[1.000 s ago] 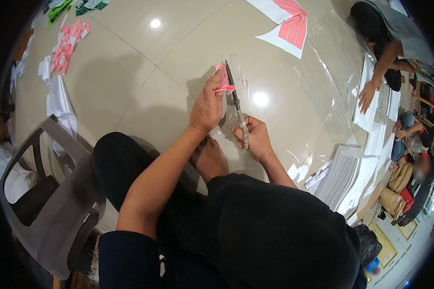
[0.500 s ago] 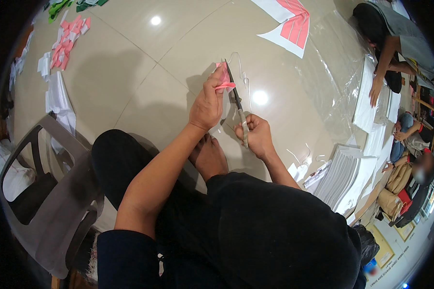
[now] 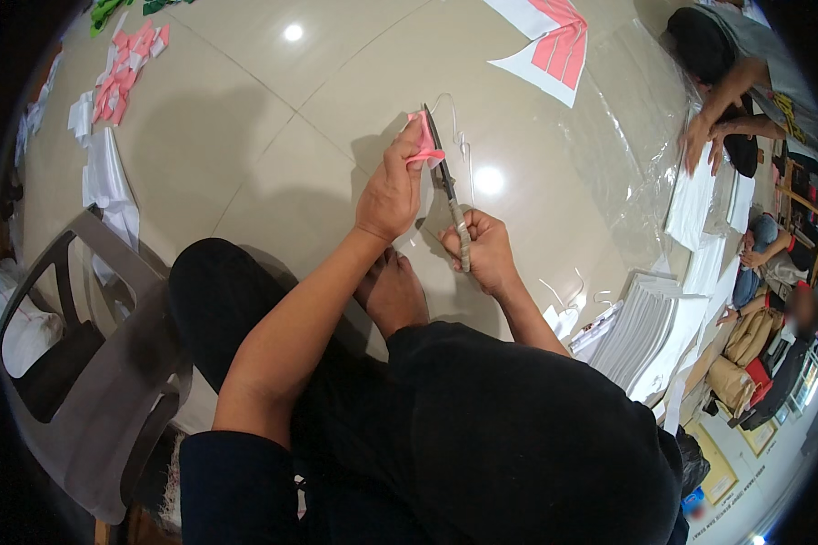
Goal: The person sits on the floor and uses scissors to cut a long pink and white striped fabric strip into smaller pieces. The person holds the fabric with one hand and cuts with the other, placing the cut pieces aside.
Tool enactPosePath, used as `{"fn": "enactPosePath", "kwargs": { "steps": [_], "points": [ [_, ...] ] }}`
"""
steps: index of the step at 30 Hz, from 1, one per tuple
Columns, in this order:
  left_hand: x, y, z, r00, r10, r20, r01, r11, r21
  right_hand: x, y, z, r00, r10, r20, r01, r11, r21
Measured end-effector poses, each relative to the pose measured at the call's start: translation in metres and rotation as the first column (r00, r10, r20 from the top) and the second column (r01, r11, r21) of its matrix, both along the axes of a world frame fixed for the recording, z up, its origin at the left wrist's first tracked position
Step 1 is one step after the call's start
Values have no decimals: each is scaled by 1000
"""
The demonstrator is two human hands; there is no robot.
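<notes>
My left hand (image 3: 392, 193) pinches a small piece of pink fabric (image 3: 424, 153), which is folded over its fingers. Wrapped handles of a pair of scissors (image 3: 459, 232) sit in the closed fingers of my right hand (image 3: 486, 252). The dark blades point away from me and lie along the right side of the fabric; whether cloth is between them I cannot tell. Thin white strips (image 3: 464, 145) trail on the floor just right of the blades. My bare foot (image 3: 393, 295) rests below my hands.
A grey plastic chair (image 3: 109, 363) stands at my left. Pink and white scraps (image 3: 127, 77) lie far left, a pink and white sheet (image 3: 554, 54) at the far side. On the right are a white stack (image 3: 641, 327), clear plastic sheeting (image 3: 618, 136) and a person (image 3: 736, 82) bending over white sheets.
The scissors' blades look slightly more closed beside the pink fabric. My hands have barely shifted. On the right, the co-worker's second hand has come onto the white sheets.
</notes>
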State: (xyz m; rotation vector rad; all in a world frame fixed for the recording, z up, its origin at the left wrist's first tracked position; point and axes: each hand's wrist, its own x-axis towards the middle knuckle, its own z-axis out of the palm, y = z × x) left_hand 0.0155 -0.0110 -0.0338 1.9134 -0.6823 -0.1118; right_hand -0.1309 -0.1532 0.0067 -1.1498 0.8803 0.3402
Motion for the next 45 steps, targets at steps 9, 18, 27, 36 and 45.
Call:
{"fn": "enactPosePath", "kwargs": {
  "steps": [9,18,27,36,45],
  "points": [
    [0,-3,3,1000,29,-3,-29,999,-16,0,-6,-1,1000,16,8,-16,1000,1],
    [0,-3,-2,997,34,-67,-36,999,-23,-2,-8,-5,1000,11,3,-11,1000,16],
    [1,-1,-1,997,-22,-74,23,999,22,-2,-11,-4,1000,-21,-1,21,999,30],
    [4,2,8,1000,-12,-11,14,977,215,-9,-18,0,1000,-8,-11,6,990,-142],
    [41,35,26,962,-156,223,61,923,380,-139,5,-9,985,6,-171,-70,927,-368]
  ]
}}
